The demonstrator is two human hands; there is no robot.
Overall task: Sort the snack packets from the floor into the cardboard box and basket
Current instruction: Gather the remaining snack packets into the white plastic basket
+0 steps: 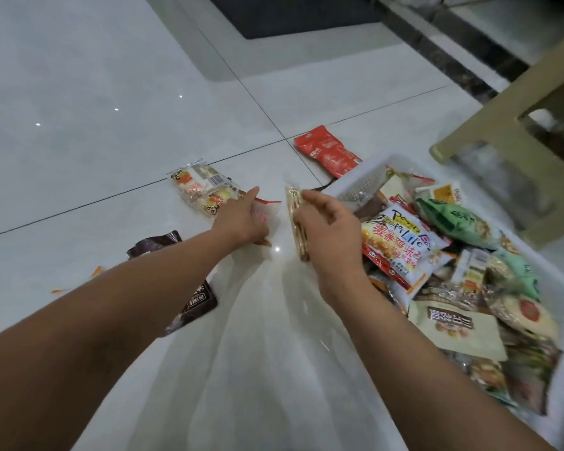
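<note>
Snack packets (pixel 326 151) are being gathered beside the basket (pixel 345 187): right hand (pixel 326 236) pinching a slim packet (pixel 295 209), left hand (pixel 238 219) pressing straight-fingered on a red-edged packet (pixel 267 206), which next needs gripping.

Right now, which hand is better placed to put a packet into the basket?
The right hand: it grips a clear packet beside the basket. The left hand is farther away.

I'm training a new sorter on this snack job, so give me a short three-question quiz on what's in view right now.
1. True or false: the white basket is empty.
2. Which hand holds the clear packet?
3. The red packet lies: A in the basket, B on the floor beyond the basket, C on the stool.
Key: 1 false; 2 the right hand; 3 B.
</note>
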